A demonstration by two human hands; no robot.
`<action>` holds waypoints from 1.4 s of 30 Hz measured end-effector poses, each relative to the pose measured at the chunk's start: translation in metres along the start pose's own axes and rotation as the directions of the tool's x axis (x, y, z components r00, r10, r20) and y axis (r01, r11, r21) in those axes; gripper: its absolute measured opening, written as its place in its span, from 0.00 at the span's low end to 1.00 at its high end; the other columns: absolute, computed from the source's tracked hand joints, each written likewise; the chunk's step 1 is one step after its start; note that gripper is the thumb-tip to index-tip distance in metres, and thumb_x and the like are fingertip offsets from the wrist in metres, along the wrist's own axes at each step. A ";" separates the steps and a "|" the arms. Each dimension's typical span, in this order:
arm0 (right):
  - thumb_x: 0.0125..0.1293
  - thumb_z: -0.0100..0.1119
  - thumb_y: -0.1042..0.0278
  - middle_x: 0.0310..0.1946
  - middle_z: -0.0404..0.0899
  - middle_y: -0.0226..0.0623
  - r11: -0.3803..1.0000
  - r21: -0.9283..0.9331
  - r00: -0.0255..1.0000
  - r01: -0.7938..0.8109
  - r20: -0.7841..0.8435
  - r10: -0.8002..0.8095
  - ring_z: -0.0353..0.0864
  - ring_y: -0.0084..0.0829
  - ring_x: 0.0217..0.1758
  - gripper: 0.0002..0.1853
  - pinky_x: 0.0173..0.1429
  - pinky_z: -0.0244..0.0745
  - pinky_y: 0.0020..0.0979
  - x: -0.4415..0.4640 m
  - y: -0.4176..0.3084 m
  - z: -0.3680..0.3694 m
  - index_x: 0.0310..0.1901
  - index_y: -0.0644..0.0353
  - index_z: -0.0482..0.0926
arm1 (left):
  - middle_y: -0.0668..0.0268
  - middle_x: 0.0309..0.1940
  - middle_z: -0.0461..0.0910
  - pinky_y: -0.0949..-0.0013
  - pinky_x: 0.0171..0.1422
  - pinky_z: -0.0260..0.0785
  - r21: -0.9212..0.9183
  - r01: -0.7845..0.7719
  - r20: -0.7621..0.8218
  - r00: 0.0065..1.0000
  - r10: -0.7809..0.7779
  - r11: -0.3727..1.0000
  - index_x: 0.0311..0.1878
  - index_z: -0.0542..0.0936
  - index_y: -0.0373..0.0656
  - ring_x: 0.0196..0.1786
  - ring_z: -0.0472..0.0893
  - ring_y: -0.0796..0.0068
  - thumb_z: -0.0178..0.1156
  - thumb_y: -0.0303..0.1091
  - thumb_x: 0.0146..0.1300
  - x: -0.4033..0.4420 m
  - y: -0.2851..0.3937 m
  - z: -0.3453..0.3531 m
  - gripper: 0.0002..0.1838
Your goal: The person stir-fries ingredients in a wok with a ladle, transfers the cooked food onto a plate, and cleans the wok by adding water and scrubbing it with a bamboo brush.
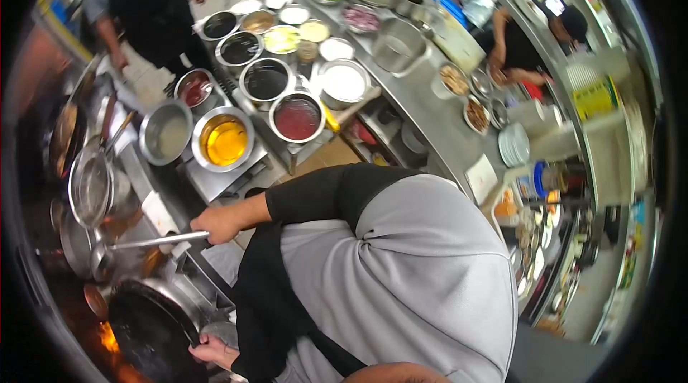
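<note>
My right hand (221,224) is closed around the end of a long-handled metal ladle (154,241). The ladle reaches left over the stove, and its bowl is beside the pans there. Lower down, my left hand (213,351) grips the near edge of a large blackened wok (150,333), at what looks like its handle. The wok looks tilted over the burner, with an orange flame (108,337) at its far side. Just above my right hand stand a metal pot of yellow oil (223,141) and a pot of cloudy liquid (166,132).
Strainers (91,182) rest at the stove's left. Bowls of dark sauce (266,79), red sauce (297,117) and white powder (343,82) crowd the stand. A steel counter (423,103) runs behind me, with stacked plates (514,145). One person (143,10) stands upper left, another (505,46) upper right.
</note>
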State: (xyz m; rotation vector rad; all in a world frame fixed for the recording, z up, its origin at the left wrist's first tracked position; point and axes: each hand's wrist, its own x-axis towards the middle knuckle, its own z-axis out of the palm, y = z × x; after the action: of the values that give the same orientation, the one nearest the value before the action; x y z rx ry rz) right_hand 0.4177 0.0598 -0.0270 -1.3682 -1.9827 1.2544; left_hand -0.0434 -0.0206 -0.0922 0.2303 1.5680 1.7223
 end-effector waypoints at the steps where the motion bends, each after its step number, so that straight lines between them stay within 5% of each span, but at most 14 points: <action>1: 0.61 0.65 0.64 0.41 0.86 0.55 1.000 0.006 0.999 -0.020 -0.037 0.021 0.85 0.56 0.48 0.18 0.53 0.79 0.51 -0.013 0.000 0.000 0.50 0.63 0.78 | 0.75 0.29 0.71 0.76 0.22 0.53 -0.065 -0.013 -0.066 0.998 0.008 0.998 0.35 0.76 0.48 0.21 0.62 0.79 0.54 0.33 0.64 0.018 -0.008 -0.002 0.03; 6: 0.66 0.68 0.59 0.57 0.83 0.48 0.977 0.158 0.973 0.142 -0.202 -0.109 0.83 0.47 0.61 0.30 0.65 0.76 0.44 -0.082 0.039 -0.013 0.68 0.59 0.74 | 0.71 0.37 0.77 0.75 0.25 0.61 -0.186 0.067 0.142 0.989 -0.040 0.980 0.42 0.80 0.45 0.28 0.70 0.78 0.57 0.33 0.63 0.106 -0.029 -0.024 0.06; 8: 0.69 0.66 0.58 0.59 0.83 0.48 0.990 0.137 0.972 -0.019 -0.228 0.050 0.82 0.47 0.62 0.31 0.66 0.76 0.42 -0.117 0.054 -0.027 0.70 0.59 0.72 | 0.68 0.26 0.62 0.66 0.27 0.62 0.037 0.180 -0.246 0.955 -0.166 0.983 0.32 0.70 0.44 0.24 0.63 0.70 0.50 0.33 0.66 -0.018 0.026 0.064 0.07; 9: 0.69 0.66 0.57 0.58 0.83 0.51 0.980 0.170 0.948 -0.104 -0.282 0.149 0.83 0.51 0.61 0.33 0.64 0.77 0.45 -0.126 0.068 -0.025 0.72 0.58 0.69 | 0.69 0.30 0.62 0.67 0.26 0.60 -0.145 0.129 0.074 0.990 -0.119 0.981 0.40 0.72 0.46 0.26 0.63 0.75 0.52 0.35 0.67 0.089 -0.020 -0.008 0.04; 11: 0.71 0.62 0.65 0.56 0.82 0.61 0.925 0.050 0.885 -0.378 -0.275 0.376 0.84 0.61 0.54 0.36 0.59 0.79 0.50 -0.150 0.043 -0.057 0.78 0.52 0.60 | 0.76 0.29 0.63 0.72 0.24 0.57 -0.309 0.168 -0.010 0.984 -0.180 0.936 0.36 0.74 0.52 0.24 0.61 0.79 0.51 0.38 0.69 0.075 -0.011 0.013 0.05; 12: 0.71 0.60 0.67 0.50 0.83 0.66 0.941 -0.032 0.892 -0.337 -0.333 0.307 0.84 0.63 0.51 0.39 0.57 0.79 0.53 -0.158 0.061 -0.059 0.80 0.53 0.55 | 0.79 0.29 0.68 0.76 0.22 0.56 -0.341 0.207 0.007 0.976 -0.217 0.917 0.38 0.77 0.55 0.24 0.63 0.81 0.52 0.40 0.69 0.078 -0.011 0.014 0.05; 17: 0.69 0.52 0.70 0.42 0.82 0.70 0.799 -0.134 0.780 -0.586 -0.361 0.511 0.84 0.64 0.47 0.38 0.55 0.78 0.56 -0.148 0.109 -0.078 0.81 0.55 0.55 | 0.75 0.29 0.71 0.76 0.21 0.57 -0.271 0.170 -0.091 0.975 -0.201 0.947 0.40 0.74 0.56 0.22 0.65 0.78 0.53 0.45 0.71 0.055 0.000 0.043 0.07; 22: 0.69 0.52 0.69 0.48 0.82 0.69 0.759 -0.132 0.753 -0.638 -0.312 0.579 0.84 0.62 0.53 0.37 0.60 0.77 0.52 -0.131 0.151 -0.080 0.80 0.58 0.58 | 0.71 0.28 0.75 0.74 0.21 0.58 -0.313 0.264 -0.024 0.958 -0.286 0.912 0.39 0.76 0.52 0.22 0.68 0.77 0.55 0.55 0.73 0.019 0.011 0.043 0.17; 24: 0.68 0.52 0.69 0.50 0.82 0.68 0.751 -0.141 0.748 -0.646 -0.313 0.585 0.84 0.61 0.54 0.38 0.61 0.77 0.51 -0.129 0.161 -0.077 0.80 0.58 0.57 | 0.67 0.30 0.79 0.74 0.21 0.57 -0.161 0.312 0.142 0.946 -0.291 0.936 0.39 0.78 0.49 0.21 0.68 0.76 0.55 0.63 0.73 -0.012 0.018 0.045 0.24; 30: 0.67 0.53 0.69 0.50 0.83 0.68 0.755 -0.055 0.740 -0.653 -0.258 0.621 0.87 0.57 0.48 0.39 0.56 0.81 0.47 -0.129 0.159 -0.083 0.80 0.60 0.58 | 0.60 0.30 0.81 0.73 0.19 0.56 -0.014 0.442 0.141 0.889 -0.436 0.897 0.39 0.78 0.42 0.16 0.65 0.75 0.58 0.65 0.72 -0.080 0.014 0.056 0.29; 33: 0.68 0.55 0.71 0.38 0.86 0.56 0.763 0.102 0.739 -0.638 -0.195 0.644 0.86 0.45 0.29 0.40 0.37 0.83 0.44 -0.131 0.169 -0.084 0.81 0.58 0.55 | 0.60 0.29 0.82 0.74 0.18 0.56 0.073 0.408 0.152 0.897 -0.415 0.910 0.38 0.78 0.43 0.15 0.66 0.77 0.56 0.62 0.74 -0.105 0.009 0.064 0.27; 35: 0.71 0.56 0.73 0.26 0.77 0.38 0.582 0.610 0.700 -0.537 -0.062 0.711 0.73 0.28 0.17 0.41 0.22 0.73 0.34 -0.132 0.172 -0.084 0.83 0.55 0.50 | 0.61 0.28 0.82 0.74 0.18 0.56 0.100 0.405 0.166 0.894 -0.416 0.909 0.38 0.78 0.44 0.15 0.65 0.77 0.56 0.62 0.74 -0.113 0.004 0.060 0.27; 39: 0.73 0.55 0.75 0.22 0.69 0.28 0.387 0.834 0.739 -0.395 0.038 0.672 0.64 0.22 0.15 0.41 0.18 0.65 0.29 -0.136 0.155 -0.093 0.83 0.51 0.48 | 0.63 0.26 0.81 0.76 0.18 0.55 0.145 0.384 0.161 0.900 -0.405 0.912 0.36 0.79 0.46 0.15 0.66 0.79 0.56 0.60 0.75 -0.143 -0.003 0.064 0.25; 42: 0.73 0.52 0.75 0.21 0.67 0.26 0.442 0.787 0.810 -0.430 0.121 0.574 0.63 0.19 0.15 0.40 0.17 0.61 0.27 -0.126 0.111 -0.113 0.83 0.44 0.52 | 0.65 0.27 0.81 0.77 0.18 0.55 0.180 0.359 0.077 0.923 -0.377 0.916 0.40 0.78 0.48 0.16 0.67 0.81 0.56 0.59 0.75 -0.166 0.000 0.061 0.22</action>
State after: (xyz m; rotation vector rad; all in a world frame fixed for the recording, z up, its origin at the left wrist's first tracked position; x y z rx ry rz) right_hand 0.6124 0.0081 -0.0470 -1.5070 -0.6375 1.8823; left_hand 0.1065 -0.0799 -0.0190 0.0989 1.5573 1.2708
